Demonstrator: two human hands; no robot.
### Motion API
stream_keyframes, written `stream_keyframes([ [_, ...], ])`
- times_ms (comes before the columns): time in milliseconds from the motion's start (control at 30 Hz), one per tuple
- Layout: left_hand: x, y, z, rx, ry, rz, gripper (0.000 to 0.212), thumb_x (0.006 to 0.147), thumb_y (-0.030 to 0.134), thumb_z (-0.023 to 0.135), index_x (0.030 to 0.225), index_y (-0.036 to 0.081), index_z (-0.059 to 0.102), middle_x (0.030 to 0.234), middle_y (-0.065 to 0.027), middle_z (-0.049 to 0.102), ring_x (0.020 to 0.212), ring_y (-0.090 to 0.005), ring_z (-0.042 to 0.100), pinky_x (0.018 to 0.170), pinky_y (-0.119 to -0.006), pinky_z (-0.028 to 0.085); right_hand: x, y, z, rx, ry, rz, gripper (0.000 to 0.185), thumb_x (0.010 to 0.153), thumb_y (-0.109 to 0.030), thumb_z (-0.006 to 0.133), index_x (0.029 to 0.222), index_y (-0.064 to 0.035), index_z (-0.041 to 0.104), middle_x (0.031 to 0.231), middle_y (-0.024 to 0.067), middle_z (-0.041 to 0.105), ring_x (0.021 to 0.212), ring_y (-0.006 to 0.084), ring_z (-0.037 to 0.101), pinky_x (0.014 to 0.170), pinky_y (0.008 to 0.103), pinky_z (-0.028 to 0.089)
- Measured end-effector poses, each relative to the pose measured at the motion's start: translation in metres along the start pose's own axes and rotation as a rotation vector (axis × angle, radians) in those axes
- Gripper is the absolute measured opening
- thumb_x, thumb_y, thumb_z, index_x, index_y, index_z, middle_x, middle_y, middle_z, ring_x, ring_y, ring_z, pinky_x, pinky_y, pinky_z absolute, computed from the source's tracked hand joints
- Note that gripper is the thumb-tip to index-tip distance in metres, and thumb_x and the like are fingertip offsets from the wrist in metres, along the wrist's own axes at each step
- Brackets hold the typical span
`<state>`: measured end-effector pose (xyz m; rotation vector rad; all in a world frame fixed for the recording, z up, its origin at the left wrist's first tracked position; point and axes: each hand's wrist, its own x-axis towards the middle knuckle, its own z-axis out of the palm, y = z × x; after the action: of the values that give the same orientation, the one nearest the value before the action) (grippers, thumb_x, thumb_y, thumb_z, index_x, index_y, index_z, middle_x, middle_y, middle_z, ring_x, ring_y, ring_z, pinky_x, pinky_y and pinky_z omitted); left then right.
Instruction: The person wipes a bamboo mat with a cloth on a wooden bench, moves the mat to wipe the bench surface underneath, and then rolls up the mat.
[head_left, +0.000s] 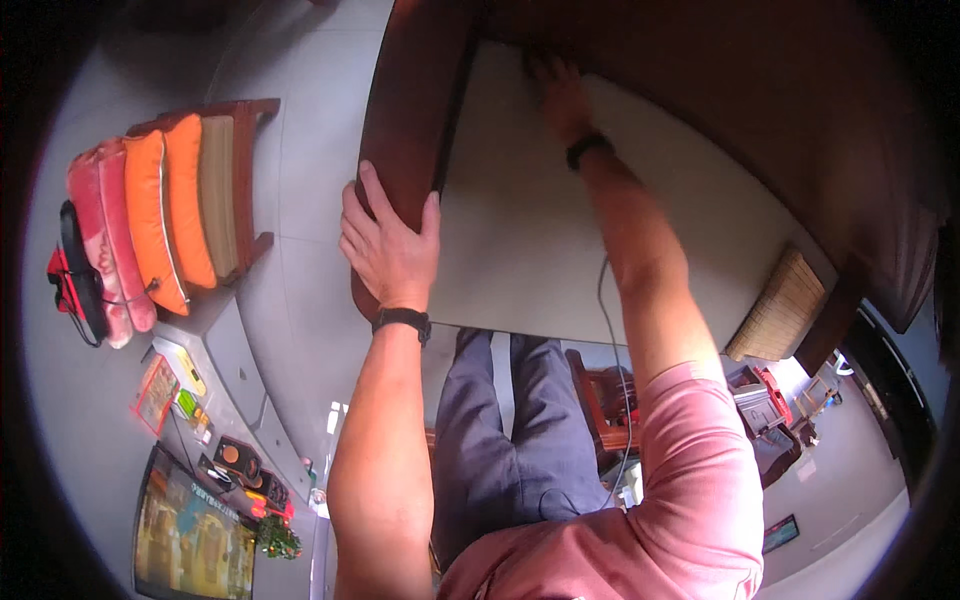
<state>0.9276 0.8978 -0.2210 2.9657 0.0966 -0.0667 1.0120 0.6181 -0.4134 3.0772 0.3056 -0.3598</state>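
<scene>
My left hand (394, 244) grips the dark wooden armrest (420, 112) of a large wooden sofa, its thumb on the inner edge and its fingers over the outer side. Beside the armrest lies a flat beige seat cushion (525, 225). My right hand (562, 94) reaches far across it to the back edge, near the corner where the seat meets the dark wooden backrest (675, 60). The fingers there are in shadow beside a dark patch, and whether they hold anything cannot be made out. Each wrist wears a dark band.
A bamboo mat (772, 307) lies on the seat's right end. A thin cable (622, 375) hangs beside my right arm. At left stands a wooden chair (244, 187) stacked with orange cushions (191, 202) and pink ones. A switched-on television (195, 532) stands at lower left.
</scene>
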Motion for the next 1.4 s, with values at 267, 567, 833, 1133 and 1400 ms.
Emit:
stream_keyframes([
  [267, 0.0, -0.009, 0.002, 0.055, 0.07, 0.042, 0.081, 0.082, 0.049, 0.066, 0.146, 0.012, 0.033, 0.135, -0.0164, 0.043, 0.114, -0.0342, 0.048, 0.092, -0.044, 0.038, -0.262, -0.227, 0.003, 0.618, -0.33, -0.005, 0.039, 0.076, -0.013, 0.059, 0.115, -0.0114, 0.058, 0.116, 0.0172, 0.051, 0.108, 0.0405, 0.048, 0.094, 0.0531, 0.042],
  [567, -0.002, -0.015, 0.003, 0.075, 0.065, 0.041, 0.078, 0.085, 0.048, 0.065, 0.147, 0.013, 0.032, 0.133, -0.0179, 0.045, 0.119, -0.0354, 0.046, 0.097, -0.047, 0.038, -0.235, -0.219, -0.033, 1.084, -0.147, 0.088, 0.036, 0.069, 0.003, 0.052, 0.103, -0.0043, 0.063, 0.106, 0.0226, 0.057, 0.106, 0.0412, 0.051, 0.093, 0.0482, 0.045],
  [833, 0.002, 0.007, 0.008, 0.01, 0.063, 0.045, 0.078, 0.085, 0.048, 0.065, 0.147, 0.013, 0.032, 0.133, -0.0178, 0.045, 0.118, -0.0355, 0.046, 0.097, -0.047, 0.038, -0.103, -0.123, 0.036, 0.781, 0.419, 0.484, 0.047, 0.077, -0.005, 0.054, 0.124, -0.0057, 0.058, 0.134, 0.0272, 0.048, 0.121, 0.0422, 0.046, 0.101, 0.0519, 0.041],
  [1133, 0.0, 0.0, 0.002, 0.029, 0.045, 0.008, 0.077, 0.086, 0.045, 0.065, 0.147, 0.013, 0.031, 0.135, -0.0175, 0.044, 0.122, -0.0358, 0.044, 0.099, -0.047, 0.036, -0.26, -0.293, -0.009, 0.794, -0.426, -0.302, 0.021, 0.08, -0.013, 0.057, 0.097, -0.0071, 0.068, 0.112, 0.011, 0.055, 0.106, 0.0315, 0.05, 0.089, 0.0432, 0.048],
  [1400, 0.0, -0.014, -0.005, 0.046, 0.025, -0.016, 0.079, 0.086, 0.045, 0.064, 0.149, 0.013, 0.028, 0.137, -0.0173, 0.042, 0.121, -0.0356, 0.044, 0.099, -0.046, 0.036, -0.048, -0.092, -0.063, 0.441, 0.154, 0.069, 0.037, 0.084, -0.026, 0.061, 0.114, -0.0058, 0.06, 0.118, 0.0208, 0.054, 0.11, 0.0397, 0.051, 0.096, 0.049, 0.043],
])
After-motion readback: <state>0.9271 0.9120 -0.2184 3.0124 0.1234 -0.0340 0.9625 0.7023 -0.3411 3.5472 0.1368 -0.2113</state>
